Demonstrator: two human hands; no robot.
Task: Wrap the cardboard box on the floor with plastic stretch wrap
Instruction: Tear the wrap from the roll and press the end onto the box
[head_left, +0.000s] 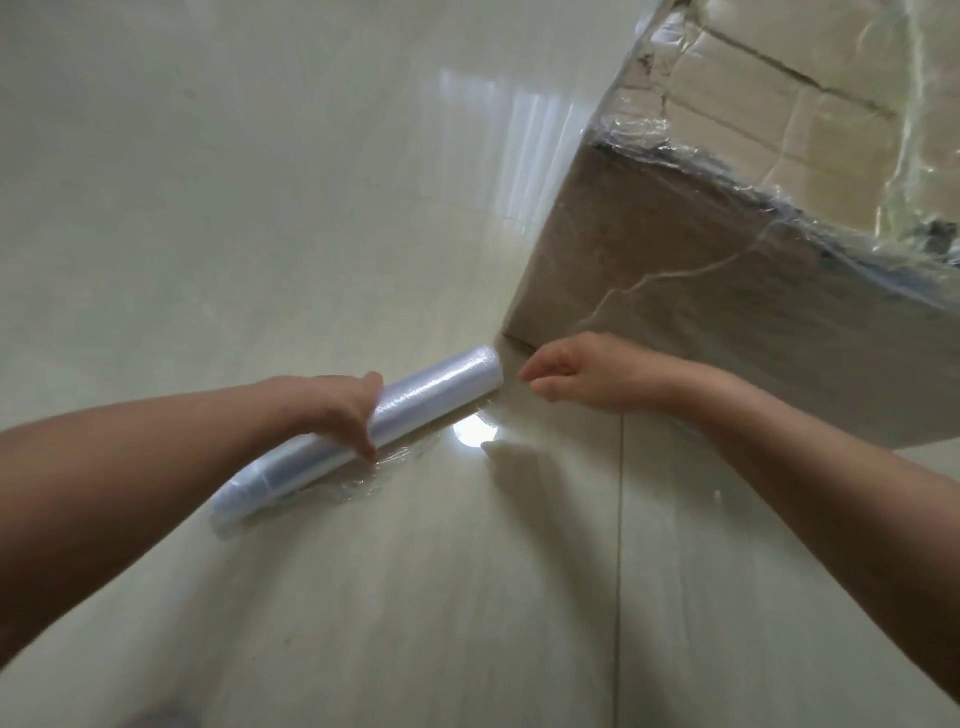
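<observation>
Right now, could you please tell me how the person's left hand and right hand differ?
The left hand curls over the stretch wrap roll lying on the floor; the right hand is off the roll, beside the lower corner of the cardboard box. The left hand's grip is plainly on the roll; the right hand's fingers are loosely curled, and whether they pinch film cannot be told. Both are low, near the floor.

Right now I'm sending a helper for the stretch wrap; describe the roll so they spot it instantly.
Find the cardboard box on the pale tiled floor, partly covered in film. Off its near bottom corner lies the stretch wrap roll, flat on the tiles, gripped by the left hand. It is the only long whitish cylinder there.
</observation>
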